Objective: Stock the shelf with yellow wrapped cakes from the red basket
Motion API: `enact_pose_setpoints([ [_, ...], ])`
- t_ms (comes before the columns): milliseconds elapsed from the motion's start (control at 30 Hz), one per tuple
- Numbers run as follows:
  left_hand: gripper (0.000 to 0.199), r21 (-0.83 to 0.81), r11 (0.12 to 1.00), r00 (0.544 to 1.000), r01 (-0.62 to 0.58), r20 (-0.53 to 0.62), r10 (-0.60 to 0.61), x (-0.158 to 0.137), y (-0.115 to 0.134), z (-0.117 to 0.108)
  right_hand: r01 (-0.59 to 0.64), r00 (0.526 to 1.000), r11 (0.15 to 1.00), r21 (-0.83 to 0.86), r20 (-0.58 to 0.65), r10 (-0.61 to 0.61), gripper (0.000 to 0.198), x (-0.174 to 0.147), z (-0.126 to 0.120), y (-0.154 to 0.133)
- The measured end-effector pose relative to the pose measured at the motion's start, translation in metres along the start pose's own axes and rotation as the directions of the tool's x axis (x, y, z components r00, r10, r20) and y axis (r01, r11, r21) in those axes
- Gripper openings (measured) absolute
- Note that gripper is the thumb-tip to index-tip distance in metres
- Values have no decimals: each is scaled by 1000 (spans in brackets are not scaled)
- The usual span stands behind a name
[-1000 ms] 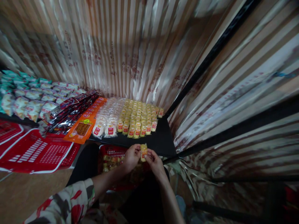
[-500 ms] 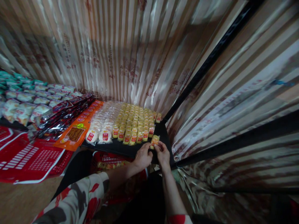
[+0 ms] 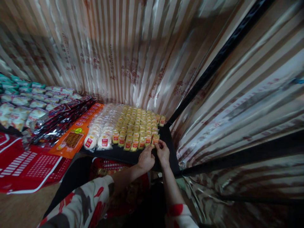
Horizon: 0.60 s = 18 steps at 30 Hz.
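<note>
A small yellow wrapped cake (image 3: 155,139) with a red and orange label stands at the front right end of the rows of similar wrapped cakes (image 3: 135,126). My right hand (image 3: 163,154) pinches its right side between thumb and fingers. From the lower left, my left hand (image 3: 146,159) has its fingers closed at the packet's bottom edge, partly hiding it. The rows rest on a black tabletop (image 3: 118,152), lined up front to back. Left of them are rows of round white wrapped cakes (image 3: 104,142).
An orange snack bag (image 3: 71,139), dark shiny packets (image 3: 59,123) and white packets (image 3: 35,117) lie further left. Red baskets (image 3: 30,164) are below left; another red basket (image 3: 109,165) with packets is under the table edge. A black pole (image 3: 201,79) and striped curtain (image 3: 114,57) bound the table.
Both hands have moved the wrapped cake forward and slightly left, from in front of the rows up against their front right end. The view has shifted slightly.
</note>
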<state>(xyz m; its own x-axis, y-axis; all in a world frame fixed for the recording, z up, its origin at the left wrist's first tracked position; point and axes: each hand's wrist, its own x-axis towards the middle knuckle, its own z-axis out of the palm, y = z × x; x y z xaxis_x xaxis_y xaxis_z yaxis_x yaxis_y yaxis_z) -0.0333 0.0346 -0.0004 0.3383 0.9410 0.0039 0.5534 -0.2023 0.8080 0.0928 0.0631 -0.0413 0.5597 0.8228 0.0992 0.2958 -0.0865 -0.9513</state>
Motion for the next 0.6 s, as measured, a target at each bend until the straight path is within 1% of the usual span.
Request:
enact_pose_setpoints([
  [100,50,13,1000,1000,-21,-17,21,1,-4,2,20,1000,999,-47,8,-20,42,0,3,0],
  [300,50,26,999,1000,-30,-6,30,3,-6,7,69,998,992,-108,-5,-70,42,-3,8,-1],
  [433,52,53,997,998,-59,-4,59,3,-5,8,74,996,988,-136,-44,-80,39,-8,11,-3],
  [500,52,93,990,994,-110,-1,110,1,-4,5,73,994,985,-155,-66,-85,37,-12,11,-4],
  [600,49,202,950,971,-237,16,238,-3,-8,2,102,990,974,-201,-72,-118,35,-14,8,-4],
])
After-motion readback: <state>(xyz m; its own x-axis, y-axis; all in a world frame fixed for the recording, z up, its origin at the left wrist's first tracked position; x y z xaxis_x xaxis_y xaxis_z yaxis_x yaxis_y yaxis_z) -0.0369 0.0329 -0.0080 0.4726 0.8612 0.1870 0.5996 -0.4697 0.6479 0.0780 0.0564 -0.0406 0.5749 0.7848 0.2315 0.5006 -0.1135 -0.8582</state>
